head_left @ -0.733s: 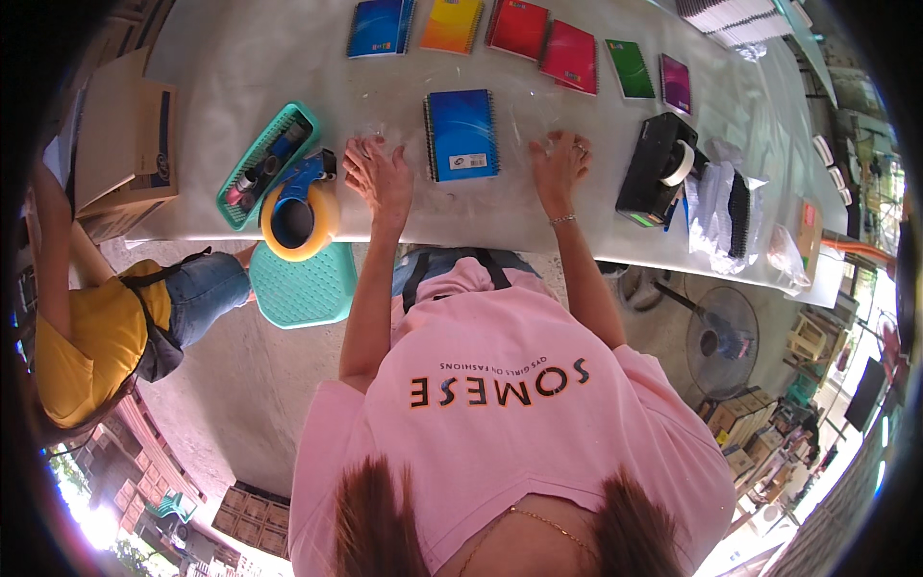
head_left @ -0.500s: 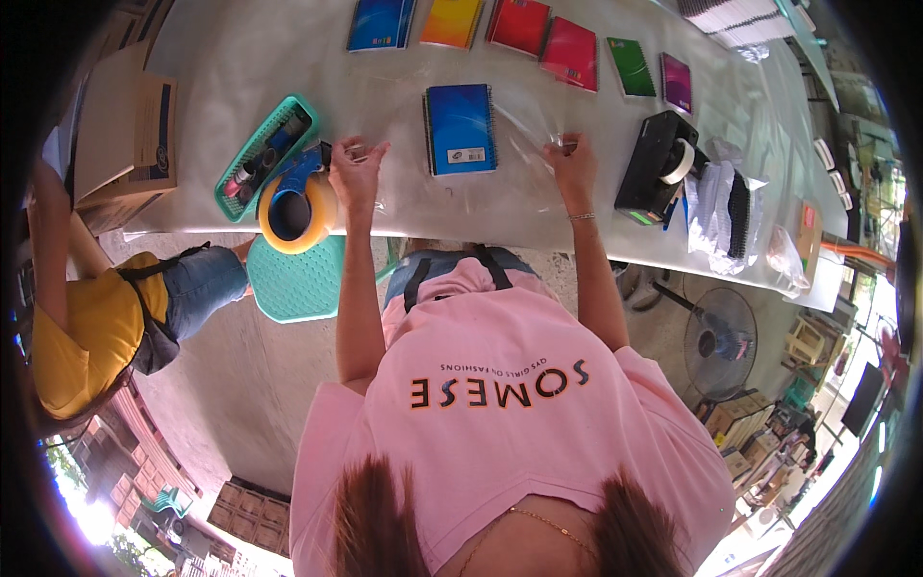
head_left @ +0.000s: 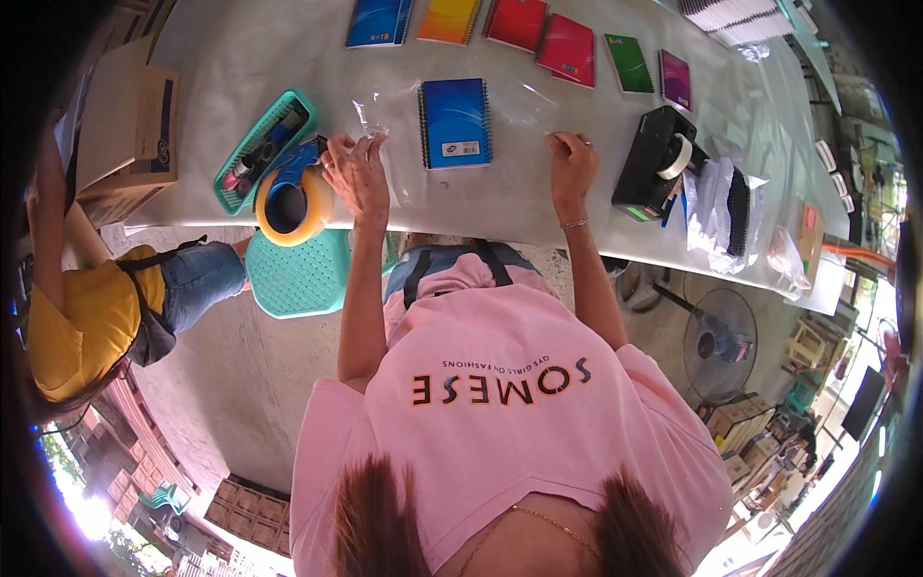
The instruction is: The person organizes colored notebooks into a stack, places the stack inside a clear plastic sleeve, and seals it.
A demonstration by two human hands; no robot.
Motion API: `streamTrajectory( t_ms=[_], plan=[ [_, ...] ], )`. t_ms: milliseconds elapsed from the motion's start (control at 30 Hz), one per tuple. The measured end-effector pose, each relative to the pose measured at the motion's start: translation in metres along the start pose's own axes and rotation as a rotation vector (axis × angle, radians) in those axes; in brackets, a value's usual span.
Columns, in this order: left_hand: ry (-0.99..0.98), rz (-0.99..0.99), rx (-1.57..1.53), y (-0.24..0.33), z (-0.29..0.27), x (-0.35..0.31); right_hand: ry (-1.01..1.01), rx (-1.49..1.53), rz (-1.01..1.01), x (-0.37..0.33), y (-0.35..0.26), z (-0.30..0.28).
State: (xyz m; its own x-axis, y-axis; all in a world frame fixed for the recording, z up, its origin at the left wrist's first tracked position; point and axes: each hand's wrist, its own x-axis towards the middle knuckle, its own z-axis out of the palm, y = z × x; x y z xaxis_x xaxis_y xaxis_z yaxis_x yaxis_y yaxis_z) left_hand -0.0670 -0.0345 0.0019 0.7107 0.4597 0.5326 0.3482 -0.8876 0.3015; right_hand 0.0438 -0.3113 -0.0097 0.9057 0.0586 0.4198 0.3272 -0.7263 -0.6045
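A blue spiral notebook (head_left: 456, 123) with a white label lies in front of me on a sheet of clear plastic film (head_left: 409, 178) that shows as glare and creases. My left hand (head_left: 358, 178) is at the film's left side, its fingers bent but apart. On the other side my right hand (head_left: 574, 165) has its fingertips drawn together at the film's right edge. Close by my left hand stands a blue tape dispenser with a roll of wide yellowish tape (head_left: 295, 207). Behind the tape is a green basket (head_left: 234, 195) with small items in it.
Several coloured notebooks, among them a yellow one (head_left: 448, 19) and a green one (head_left: 630, 63), line the far side. To the right are a black desktop tape dispenser (head_left: 642, 159) and plastic-wrapped notebooks (head_left: 713, 207). A green stool (head_left: 298, 279), a person in yellow (head_left: 91, 317) and a fan (head_left: 719, 344) surround the table.
Both hands have shifted slightly; the left fingers have spread from a pinch. The creases in the film have moved, and the blue notebook sits a little farther left and away from me.
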Motion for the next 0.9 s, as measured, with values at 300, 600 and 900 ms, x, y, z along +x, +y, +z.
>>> streamTrajectory(
  t_ms=[300, 600, 900],
  plan=[
    [-0.368, -0.317, -0.313, 0.013, -0.009, 0.014, -0.219, 0.163, 0.264, 0.004, -0.025, 0.002],
    [-0.391, -1.092, -1.391, 0.004, 0.015, 0.027, -0.705, 0.789, 0.527, 0.044, -0.014, 0.008],
    [-0.761, -0.882, -1.325, 0.017, 0.012, 0.041, -0.751, 0.709, 0.474, 0.06, -0.018, 0.01]
  ],
)
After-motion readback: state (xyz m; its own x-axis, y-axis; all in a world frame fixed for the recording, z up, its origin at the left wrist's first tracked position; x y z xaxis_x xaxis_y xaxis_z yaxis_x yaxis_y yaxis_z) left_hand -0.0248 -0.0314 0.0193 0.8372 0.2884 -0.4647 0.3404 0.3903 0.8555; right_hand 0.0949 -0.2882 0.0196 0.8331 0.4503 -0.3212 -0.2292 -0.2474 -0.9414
